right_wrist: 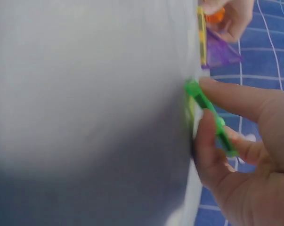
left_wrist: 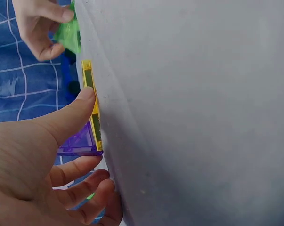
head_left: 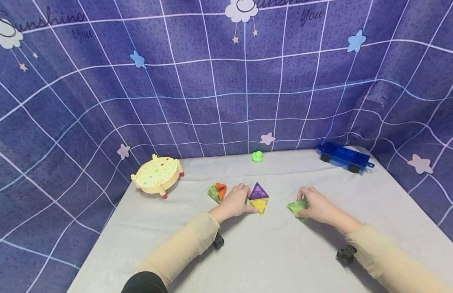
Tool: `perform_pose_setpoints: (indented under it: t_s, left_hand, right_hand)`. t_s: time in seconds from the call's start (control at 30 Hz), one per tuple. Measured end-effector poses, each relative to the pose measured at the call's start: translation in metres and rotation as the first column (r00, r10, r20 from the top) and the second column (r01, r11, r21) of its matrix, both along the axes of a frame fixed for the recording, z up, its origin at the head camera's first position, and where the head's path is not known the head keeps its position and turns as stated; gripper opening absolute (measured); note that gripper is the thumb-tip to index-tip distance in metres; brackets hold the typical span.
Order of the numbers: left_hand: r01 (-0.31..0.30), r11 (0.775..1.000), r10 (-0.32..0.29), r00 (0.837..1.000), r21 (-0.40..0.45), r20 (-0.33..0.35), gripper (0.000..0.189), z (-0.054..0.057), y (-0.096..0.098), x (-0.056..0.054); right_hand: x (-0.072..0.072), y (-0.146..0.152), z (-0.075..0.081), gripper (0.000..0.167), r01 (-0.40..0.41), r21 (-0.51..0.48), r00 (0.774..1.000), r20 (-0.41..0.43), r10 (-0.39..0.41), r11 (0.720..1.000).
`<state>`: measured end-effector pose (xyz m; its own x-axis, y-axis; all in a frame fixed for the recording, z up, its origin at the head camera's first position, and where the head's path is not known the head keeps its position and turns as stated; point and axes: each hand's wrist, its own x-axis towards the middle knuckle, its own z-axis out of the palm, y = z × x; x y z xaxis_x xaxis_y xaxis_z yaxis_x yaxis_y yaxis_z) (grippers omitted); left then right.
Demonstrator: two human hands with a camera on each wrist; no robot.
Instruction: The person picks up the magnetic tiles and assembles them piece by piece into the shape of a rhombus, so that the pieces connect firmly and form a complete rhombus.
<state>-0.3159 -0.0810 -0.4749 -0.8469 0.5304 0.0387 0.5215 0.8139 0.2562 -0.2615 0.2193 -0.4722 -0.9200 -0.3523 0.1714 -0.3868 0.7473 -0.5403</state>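
Observation:
My left hand (head_left: pixel 235 201) holds a pair of translucent triangular magnetic tiles, a purple tile (head_left: pixel 259 191) and a yellow tile (head_left: pixel 259 206), joined edge to edge. In the left wrist view its thumb lies on the yellow tile's edge (left_wrist: pixel 89 77), with the index finger by the purple tile (left_wrist: pixel 78 141). Off to the right, my right hand (head_left: pixel 316 206) pinches a green triangular magnetic tile (head_left: pixel 295 207). That green tile (right_wrist: pixel 207 106) is tilted between thumb and fingers, near the table surface. Left of my left hand lies a green-and-orange tile piece (head_left: pixel 217 192), partly close behind the hand.
A cream toy table (head_left: pixel 157 175) with red-tipped legs stands at the back left. Against the curtain sits a small green duck (head_left: pixel 257 156). A blue toy wagon (head_left: pixel 344 156) is at the back right. Grey cloth covers the table (head_left: pixel 248 256); a blue checked curtain (head_left: pixel 226 81) surrounds it.

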Motion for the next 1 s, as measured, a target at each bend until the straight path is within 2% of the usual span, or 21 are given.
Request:
perform_pose_setpoints:
  t_s: [0.1,0.23,0.3,0.43,0.6,0.7,1.0]
  left_hand:
    - [-0.002,1.000,0.002,1.000,-0.010,-0.010,0.054,-0.002,0.000,-0.001]
    - [-0.003,1.000,0.003,1.000,-0.015,-0.012,0.054,-0.002,0.001,0.000]
    - [-0.004,1.000,0.004,1.000,-0.011,-0.009,0.054,-0.001,0.002,0.000]
    - [-0.010,1.000,0.010,1.000,-0.014,-0.005,0.054,0.000,0.002,0.001]
    - [-0.012,1.000,0.012,1.000,-0.020,-0.009,0.053,-0.001,0.003,0.001]
    - [-0.011,1.000,0.011,1.000,-0.020,-0.012,0.053,-0.002,0.003,0.001]
    - [-0.012,1.000,0.012,1.000,-0.016,-0.013,0.050,-0.002,0.002,0.000]
  right_hand:
    - [-0.007,-0.014,-0.004,0.043,0.006,-0.074,0.999,0.050,-0.002,0.997]
    - [-0.014,-0.031,-0.007,0.042,0.022,-0.194,0.987,0.162,0.010,0.981]
    - [-0.017,-0.038,-0.007,0.042,0.034,-0.217,0.983,0.185,0.007,0.975]
    - [-0.020,-0.050,-0.009,0.043,0.034,-0.214,0.986,0.165,0.002,0.976]
    - [-0.023,-0.059,-0.011,0.042,-0.007,-0.233,0.992,0.119,0.036,0.972]
    - [-0.023,-0.061,-0.011,0.042,-0.021,-0.256,0.991,0.122,0.054,0.966]
    - [-0.022,-0.063,-0.007,0.050,-0.089,-0.229,0.990,0.083,0.110,0.969]
